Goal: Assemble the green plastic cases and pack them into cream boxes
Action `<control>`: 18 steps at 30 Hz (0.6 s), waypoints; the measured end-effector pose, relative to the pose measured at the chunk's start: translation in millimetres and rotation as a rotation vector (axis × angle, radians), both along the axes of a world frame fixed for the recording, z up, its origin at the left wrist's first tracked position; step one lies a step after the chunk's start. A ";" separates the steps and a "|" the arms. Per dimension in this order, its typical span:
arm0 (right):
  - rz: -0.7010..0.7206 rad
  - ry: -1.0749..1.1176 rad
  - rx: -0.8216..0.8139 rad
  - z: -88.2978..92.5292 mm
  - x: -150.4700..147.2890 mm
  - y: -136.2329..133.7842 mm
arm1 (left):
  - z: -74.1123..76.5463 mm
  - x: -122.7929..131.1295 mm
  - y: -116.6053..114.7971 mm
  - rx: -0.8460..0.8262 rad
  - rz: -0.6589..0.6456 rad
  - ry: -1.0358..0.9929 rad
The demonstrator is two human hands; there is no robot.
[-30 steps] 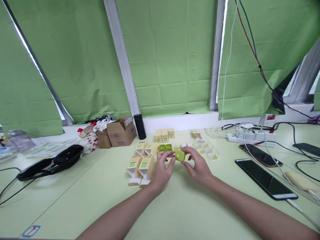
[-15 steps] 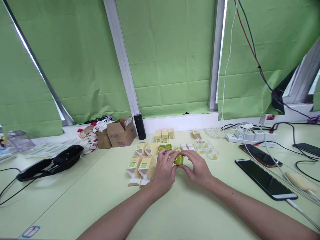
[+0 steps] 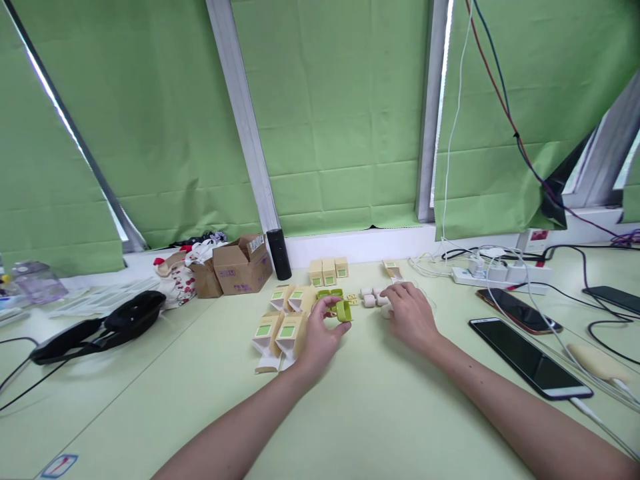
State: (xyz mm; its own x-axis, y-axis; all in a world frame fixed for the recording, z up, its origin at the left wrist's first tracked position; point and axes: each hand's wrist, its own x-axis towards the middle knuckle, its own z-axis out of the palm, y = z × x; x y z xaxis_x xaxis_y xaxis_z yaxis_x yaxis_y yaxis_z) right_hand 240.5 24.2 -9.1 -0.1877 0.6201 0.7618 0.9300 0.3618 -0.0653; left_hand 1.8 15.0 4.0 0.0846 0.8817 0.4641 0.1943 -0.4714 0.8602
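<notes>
My left hand (image 3: 323,330) pinches a small olive-green case (image 3: 344,311) between thumb and fingers. It stands open, its hollow side towards me. My right hand (image 3: 411,313) reaches down at the right, its fingertips closed on a small white rounded piece (image 3: 386,311) at the table; the fingers partly hide it. Several similar white pieces (image 3: 369,301) lie just left of those fingertips. Behind my left hand are more open green cases (image 3: 330,293) and small yellow pieces (image 3: 353,299). The clear plastic domes beside my right hand are mostly covered by it.
Open cream boxes (image 3: 291,331) stand left of my left hand, with more small boxes (image 3: 329,272) behind. A brown carton (image 3: 243,265) and a black cylinder (image 3: 279,255) are at the back. Phones (image 3: 530,357), cables and a power strip (image 3: 500,277) lie at the right.
Both hands were together on the closed green case. It is now open in my left hand, and my right hand has moved away to the right, to the white pieces.
</notes>
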 end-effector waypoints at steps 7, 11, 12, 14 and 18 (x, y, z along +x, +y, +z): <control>-0.093 -0.209 -0.156 -12.3 2.2 6.5 | -0.6 2.3 2.6 -0.067 -0.099 -0.128; -0.156 -0.250 -0.271 -4.6 -0.2 4.0 | 1.0 2.8 1.5 -0.097 -0.118 -0.170; -0.164 -0.254 -0.286 -2.6 -0.6 3.1 | 1.2 2.7 1.6 -0.103 -0.120 -0.181; -0.157 -0.219 -0.297 0.1 -1.1 1.8 | 1.5 2.3 2.5 -0.114 -0.122 -0.203; 0.011 0.151 -0.273 1.7 -4.9 1.5 | 1.6 1.8 5.0 -0.124 -0.138 -0.244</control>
State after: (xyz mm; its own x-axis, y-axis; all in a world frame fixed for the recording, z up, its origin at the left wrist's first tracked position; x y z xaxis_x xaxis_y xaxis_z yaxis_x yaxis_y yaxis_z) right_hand 235.7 25.7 -7.4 -0.0929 0.8043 0.5869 0.8983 0.3219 -0.2991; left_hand 3.6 20.0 5.6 0.1064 0.9210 0.3748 -0.0840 -0.3673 0.9263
